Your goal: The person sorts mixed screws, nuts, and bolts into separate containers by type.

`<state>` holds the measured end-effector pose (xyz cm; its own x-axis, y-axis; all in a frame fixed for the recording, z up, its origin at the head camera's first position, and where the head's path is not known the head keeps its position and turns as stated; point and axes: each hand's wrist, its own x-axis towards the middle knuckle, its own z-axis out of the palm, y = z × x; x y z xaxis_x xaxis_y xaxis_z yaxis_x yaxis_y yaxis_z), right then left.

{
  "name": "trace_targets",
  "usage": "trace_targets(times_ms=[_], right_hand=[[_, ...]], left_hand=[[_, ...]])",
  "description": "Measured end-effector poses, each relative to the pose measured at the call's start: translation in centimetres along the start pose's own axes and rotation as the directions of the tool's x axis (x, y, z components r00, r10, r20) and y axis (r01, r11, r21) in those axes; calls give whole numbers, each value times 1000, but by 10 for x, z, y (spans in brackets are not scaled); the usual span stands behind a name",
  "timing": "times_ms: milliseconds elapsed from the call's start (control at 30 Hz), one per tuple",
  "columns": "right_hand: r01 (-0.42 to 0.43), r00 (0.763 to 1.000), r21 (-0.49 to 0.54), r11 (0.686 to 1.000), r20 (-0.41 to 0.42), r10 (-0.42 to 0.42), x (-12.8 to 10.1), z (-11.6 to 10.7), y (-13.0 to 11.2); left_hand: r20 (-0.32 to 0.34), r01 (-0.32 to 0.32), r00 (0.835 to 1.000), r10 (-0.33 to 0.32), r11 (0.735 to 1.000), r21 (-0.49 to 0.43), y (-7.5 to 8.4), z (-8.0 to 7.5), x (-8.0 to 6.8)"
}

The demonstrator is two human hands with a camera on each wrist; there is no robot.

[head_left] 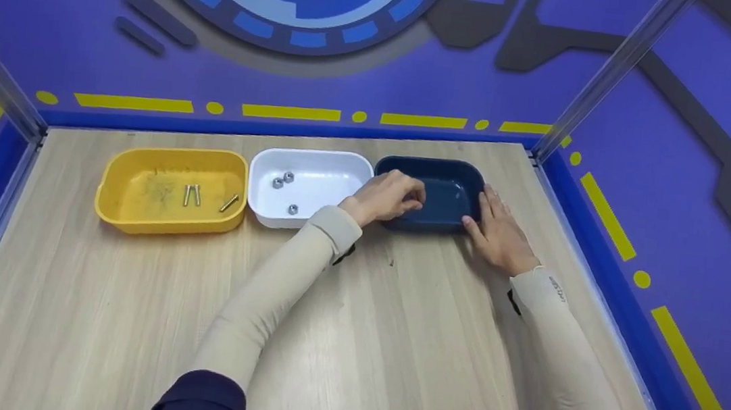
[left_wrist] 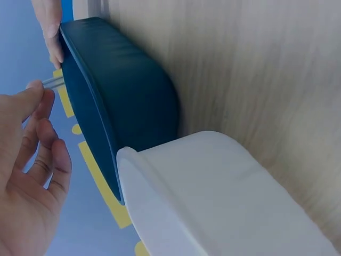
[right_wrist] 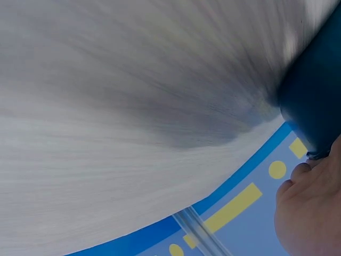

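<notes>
Over the dark blue bin (head_left: 450, 224), my left hand (head_left: 385, 197) pinches a slim, shiny metal rod (left_wrist: 53, 82) between thumb and forefinger. Its other fingers are loosely bent in the left wrist view. The rod is blurred and hidden from the head view. At the bin's right end, my right hand (head_left: 503, 238) touches the wall with fairly straight fingers, the thumb by the near corner. To the left, a white bin (head_left: 322, 194) contains several metal nuts (head_left: 277, 183). A yellow bin (head_left: 167, 221) farther left has a few short metal pins or bolts (head_left: 228, 203) lying in it.
The three bins stand in a row near the back of a wooden table (head_left: 358, 340). Blue-purple panels (head_left: 310, 84) rise behind and at both sides, with metal posts (head_left: 613, 75) at the corners. A tiny dark speck (head_left: 391, 263) lies in front of the bins.
</notes>
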<state>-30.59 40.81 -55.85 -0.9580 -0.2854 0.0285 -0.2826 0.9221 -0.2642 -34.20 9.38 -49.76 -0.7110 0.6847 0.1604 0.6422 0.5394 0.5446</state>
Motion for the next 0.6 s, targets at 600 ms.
trace_targets(times_ms=[600], right_hand=[[-7, 1000, -1, 1000, 14, 7, 2, 2, 0]], left_hand=[[-100, 166, 983, -156, 980, 106, 9, -7, 41]])
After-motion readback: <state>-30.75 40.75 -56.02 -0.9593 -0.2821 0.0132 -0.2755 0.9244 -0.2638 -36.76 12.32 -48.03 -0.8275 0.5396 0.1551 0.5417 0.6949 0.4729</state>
